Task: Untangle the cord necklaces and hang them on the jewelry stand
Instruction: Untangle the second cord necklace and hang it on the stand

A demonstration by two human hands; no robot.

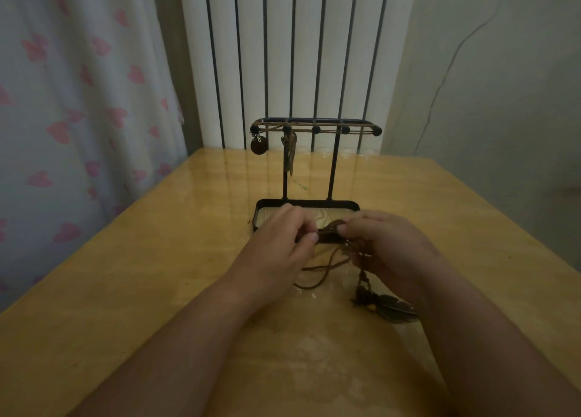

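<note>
Jewelry stand (314,121): black, upright on desk (125,275); hung necklaces (258,145) at its left pegs.
Tangled cords (328,229): just in front of the stand's tray, left hand (279,240) and right hand (386,246) grip clamped on them.
Feather pendant (393,312): nearer, on desk.

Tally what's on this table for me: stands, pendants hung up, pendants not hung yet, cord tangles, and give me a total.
Jewelry stand: 1
Pendants hung on it: 2, round pendant and long pendant
Pendants not hung: 1, feather pendant
Cord tangle, pinched by left hand and right hand: 1
Total: 5
</note>
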